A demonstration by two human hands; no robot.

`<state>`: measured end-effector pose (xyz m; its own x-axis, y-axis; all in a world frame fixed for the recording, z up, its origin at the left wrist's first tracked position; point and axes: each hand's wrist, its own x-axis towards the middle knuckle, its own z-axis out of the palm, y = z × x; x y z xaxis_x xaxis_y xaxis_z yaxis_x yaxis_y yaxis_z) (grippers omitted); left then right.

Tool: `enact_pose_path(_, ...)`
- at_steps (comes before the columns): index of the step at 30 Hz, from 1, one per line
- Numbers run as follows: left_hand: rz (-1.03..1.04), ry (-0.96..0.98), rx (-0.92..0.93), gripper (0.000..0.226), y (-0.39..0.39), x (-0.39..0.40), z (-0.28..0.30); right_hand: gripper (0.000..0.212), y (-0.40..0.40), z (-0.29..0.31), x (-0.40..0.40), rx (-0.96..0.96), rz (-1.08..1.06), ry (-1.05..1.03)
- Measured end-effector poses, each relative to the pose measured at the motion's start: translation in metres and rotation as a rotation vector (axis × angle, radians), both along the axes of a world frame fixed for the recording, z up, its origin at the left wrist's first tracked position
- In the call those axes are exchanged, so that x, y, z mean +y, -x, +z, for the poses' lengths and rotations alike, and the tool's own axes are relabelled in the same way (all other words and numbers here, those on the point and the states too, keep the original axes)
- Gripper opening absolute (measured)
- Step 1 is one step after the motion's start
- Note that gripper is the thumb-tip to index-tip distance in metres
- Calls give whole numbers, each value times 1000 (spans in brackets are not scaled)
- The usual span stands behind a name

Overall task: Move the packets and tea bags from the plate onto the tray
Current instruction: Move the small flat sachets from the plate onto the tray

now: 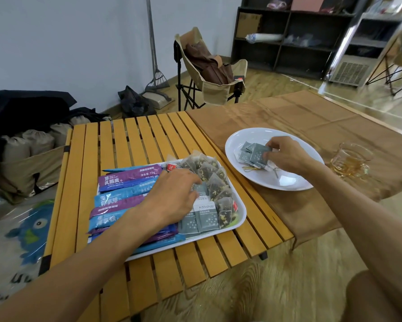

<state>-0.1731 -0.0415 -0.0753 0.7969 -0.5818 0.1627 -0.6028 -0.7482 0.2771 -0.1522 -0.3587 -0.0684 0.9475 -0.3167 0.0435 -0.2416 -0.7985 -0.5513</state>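
A white tray on the slatted wooden table holds long blue and purple packets, pyramid tea bags and grey sugar packets. My left hand lies flat on the tray, fingertips touching a grey packet by the tea bags. To the right, a white plate holds several small grey packets. My right hand reaches over the plate and pinches the edge of one grey packet.
A glass cup of tea stands just right of the plate on the brown cloth. A folding chair stands behind the table. Bags sit at the left, dark shelves at the back.
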Motion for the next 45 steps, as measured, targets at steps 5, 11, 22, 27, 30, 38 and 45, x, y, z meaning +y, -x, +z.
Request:
enact_pose_path(5, 53, 249, -28, 18, 0, -3, 14, 10, 19, 35, 48, 7, 216, -110)
enact_pose_path(11, 20, 409, -14, 19, 6, -5, 21, 10, 33, 46, 103, 36, 453, -206)
enact_pose_path(22, 76, 373, 183, 16, 8, 7, 28, 18, 39, 39, 124, 165, 455, -522)
enact_pose_path(27, 100, 152, 297, 12, 11, 17, 21, 11, 43, 26, 135, 201, 494, -434)
enact_pose_path(30, 106, 89, 327, 14, 9, 18, 23, 14, 42, 22, 142, 149, 493, -314)
enact_pose_path(38, 91, -186, 73, 11, 13, 21, 18, 12, 23, 23, 93, -43, 267, -237)
enact_pose_path(45, -69, -210, 153, 38, 23, 13, 14, 16, 12, 5, 23, -53, -126, -220)
